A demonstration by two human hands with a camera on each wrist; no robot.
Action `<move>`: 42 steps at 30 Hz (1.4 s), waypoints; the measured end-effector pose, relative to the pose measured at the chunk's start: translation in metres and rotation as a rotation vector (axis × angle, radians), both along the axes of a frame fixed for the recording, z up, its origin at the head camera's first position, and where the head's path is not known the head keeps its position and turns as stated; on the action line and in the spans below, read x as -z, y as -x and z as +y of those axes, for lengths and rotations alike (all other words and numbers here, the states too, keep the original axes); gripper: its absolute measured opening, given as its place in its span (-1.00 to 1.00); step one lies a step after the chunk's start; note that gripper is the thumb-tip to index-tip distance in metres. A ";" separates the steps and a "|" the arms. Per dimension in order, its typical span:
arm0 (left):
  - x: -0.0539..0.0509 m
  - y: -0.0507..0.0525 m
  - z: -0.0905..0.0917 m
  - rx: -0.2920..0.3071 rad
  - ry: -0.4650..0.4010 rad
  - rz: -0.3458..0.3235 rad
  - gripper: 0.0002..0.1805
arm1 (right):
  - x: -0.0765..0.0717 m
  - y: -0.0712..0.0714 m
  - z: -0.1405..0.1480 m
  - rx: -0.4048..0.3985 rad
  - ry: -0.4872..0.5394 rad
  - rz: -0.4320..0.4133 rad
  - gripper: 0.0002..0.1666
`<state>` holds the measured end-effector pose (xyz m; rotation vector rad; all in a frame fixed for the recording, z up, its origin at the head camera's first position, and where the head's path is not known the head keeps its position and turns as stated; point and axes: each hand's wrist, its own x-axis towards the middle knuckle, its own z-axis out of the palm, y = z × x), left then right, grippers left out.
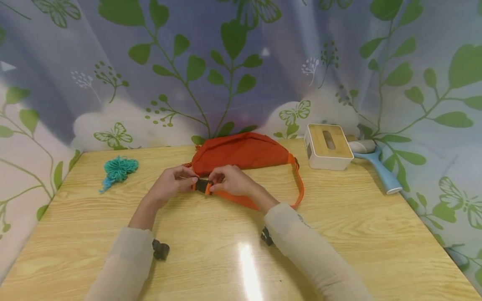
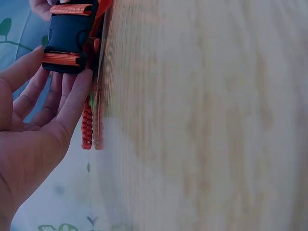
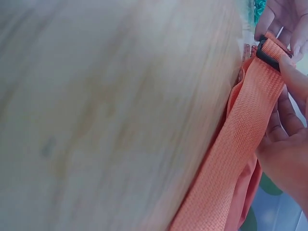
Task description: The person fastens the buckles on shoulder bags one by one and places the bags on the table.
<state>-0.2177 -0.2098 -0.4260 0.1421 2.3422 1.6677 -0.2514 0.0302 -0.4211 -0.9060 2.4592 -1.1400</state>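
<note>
An orange-red waist pack [image 1: 242, 151] lies toward the back of the table. In front of it, a black side-release buckle [image 1: 203, 186] with orange webbing is held between the two hands. The buckle's halves [image 2: 70, 33] look joined in the left wrist view. My left hand [image 1: 173, 183] pinches its left end between thumb and fingers. At the other end my right hand [image 1: 235, 180] pinches the buckle where the webbing strap [image 3: 240, 130] passes through. The strap loops round to the pack's right side. A braided orange cord [image 2: 87, 126] hangs near the left fingers.
Teal yarn [image 1: 119, 169] lies at the back left. To the right stands a white tissue box [image 1: 328, 146] with a wooden lid. Behind it a blue-handled lint roller [image 1: 380, 167] leans near the table's right edge. A patterned curtain [image 1: 241, 75] hangs along the back.
</note>
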 end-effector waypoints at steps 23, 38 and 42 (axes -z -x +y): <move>0.004 0.001 -0.008 0.077 0.020 -0.011 -0.69 | -0.003 0.000 -0.007 -0.053 -0.050 -0.034 -0.80; 0.002 0.001 -0.007 0.077 0.025 -0.024 -0.65 | -0.001 0.001 -0.006 -0.051 -0.061 -0.042 -0.77; 0.001 0.001 -0.007 0.074 0.010 -0.024 -0.65 | -0.002 0.000 -0.006 -0.050 -0.065 -0.041 -0.75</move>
